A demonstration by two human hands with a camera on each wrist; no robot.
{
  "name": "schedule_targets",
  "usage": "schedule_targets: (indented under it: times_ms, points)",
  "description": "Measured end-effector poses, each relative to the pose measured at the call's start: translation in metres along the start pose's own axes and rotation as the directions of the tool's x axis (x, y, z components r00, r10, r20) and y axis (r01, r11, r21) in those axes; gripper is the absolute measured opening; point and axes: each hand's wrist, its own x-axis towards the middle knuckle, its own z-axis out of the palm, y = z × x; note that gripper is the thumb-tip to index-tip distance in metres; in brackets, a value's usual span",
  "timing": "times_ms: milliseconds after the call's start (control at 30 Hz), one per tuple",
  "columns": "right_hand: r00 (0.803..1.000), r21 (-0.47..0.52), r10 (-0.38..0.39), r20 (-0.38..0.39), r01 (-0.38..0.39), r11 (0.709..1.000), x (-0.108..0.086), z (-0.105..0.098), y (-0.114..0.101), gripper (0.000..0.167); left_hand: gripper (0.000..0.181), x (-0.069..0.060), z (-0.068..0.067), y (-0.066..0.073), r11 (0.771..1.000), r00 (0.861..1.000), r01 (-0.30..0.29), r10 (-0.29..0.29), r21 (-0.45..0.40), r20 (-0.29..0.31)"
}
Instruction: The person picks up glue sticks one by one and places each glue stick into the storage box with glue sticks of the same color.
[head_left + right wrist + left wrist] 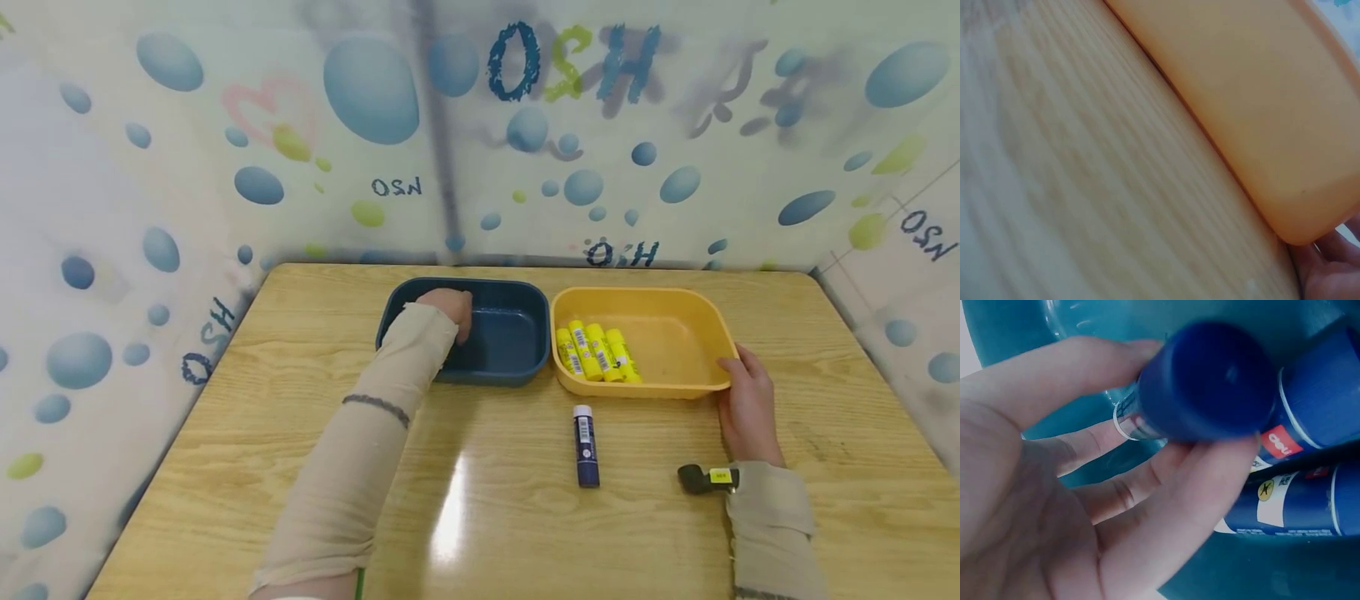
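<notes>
Inside the dark blue tray (510, 333), my left hand (450, 310) pinches a blue glue stick (1210, 381) between thumb and fingers. Two more blue glue sticks (1297, 503) lie beside it in the tray, as the left wrist view shows; in the head view my hand and sleeve hide them. My right hand (750, 404) grips the right front corner of the yellow tray (675, 342), thumb over the rim and fingers outside the wall. Several yellow glue sticks (597, 352) lie side by side in that tray's left part.
A single dark blue glue stick with a white end (587, 446) lies on the wooden table (480, 517) in front of the yellow tray. The two trays stand side by side near the table's back edge, before a patterned wall covering (480, 167).
</notes>
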Motion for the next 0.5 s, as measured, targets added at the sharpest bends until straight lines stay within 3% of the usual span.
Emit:
schedule_targets:
  times_ms: [100, 300, 500]
  points:
    - [1.0, -0.009, 0.003, -0.003, -0.004, 1.0, -0.0002, -0.0003, 0.0003, 0.052, 0.082, -0.0017, 0.0011, 0.0024, 0.998, 1.0, -0.006, 0.006, 0.064, 0.002]
    - [1.0, -0.013, 0.013, -0.005, -0.013, 1.0, -0.0006, -0.0002, -0.0008, 0.052, 0.038, -0.0041, 0.003, 0.0066, 0.987, 1.0, 0.003, -0.003, 0.161, 0.001]
    - [1.0, -0.018, 0.012, -0.001, -0.012, 1.0, -0.0011, -0.0004, -0.0008, 0.052, 0.04, -0.0089, 0.0006, 0.0034, 0.99, 0.999, -0.035, 0.038, 0.138, -0.019]
